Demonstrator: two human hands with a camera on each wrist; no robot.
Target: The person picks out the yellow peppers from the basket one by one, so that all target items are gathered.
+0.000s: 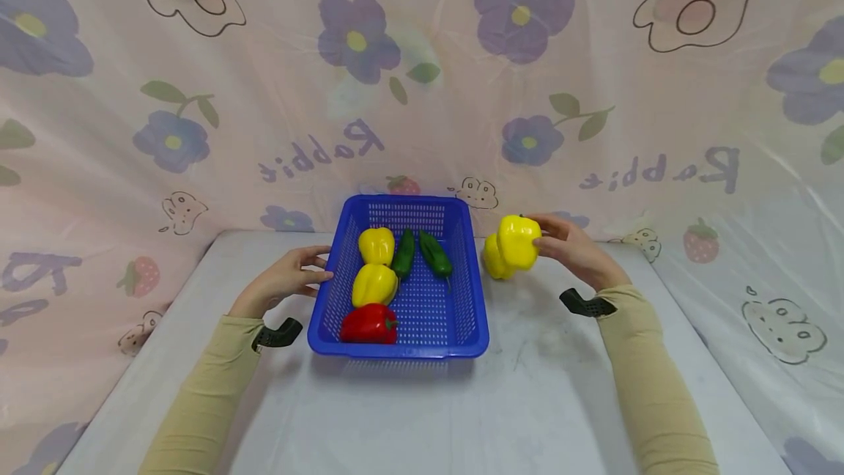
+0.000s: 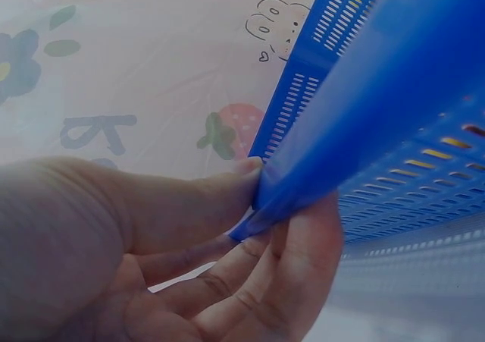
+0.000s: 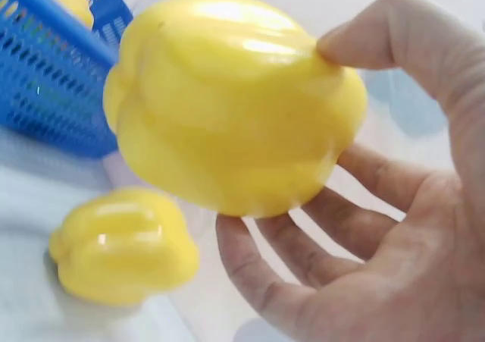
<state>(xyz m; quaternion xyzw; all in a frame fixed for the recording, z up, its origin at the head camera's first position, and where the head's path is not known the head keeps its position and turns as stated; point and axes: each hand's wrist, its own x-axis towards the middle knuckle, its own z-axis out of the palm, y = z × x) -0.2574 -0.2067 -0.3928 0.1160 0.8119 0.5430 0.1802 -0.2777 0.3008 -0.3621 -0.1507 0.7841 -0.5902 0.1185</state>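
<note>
My left hand [image 1: 286, 278] pinches the left rim of a blue plastic basket [image 1: 398, 351]; the left wrist view shows the thumb above the basket's edge [image 2: 303, 156] and fingers beneath. Right of the basket, my right hand [image 1: 575, 251] holds a yellow bell pepper [image 1: 521, 242] between thumb and fingers, raised off the table. Below and behind it, a second yellow bell pepper [image 3: 125, 247] lies on the table. Inside the basket are two yellow bell peppers [image 1: 376, 246], a red bell pepper [image 1: 366, 324] and two green chili peppers [image 1: 435, 255].
The basket stands on a white table [image 1: 527, 402], near its back edge. A curtain [image 1: 435, 130] printed with flowers and rabbits hangs behind and around the table. Dark curved mounts [image 1: 587, 304] sit on both wrists, over tan sleeves.
</note>
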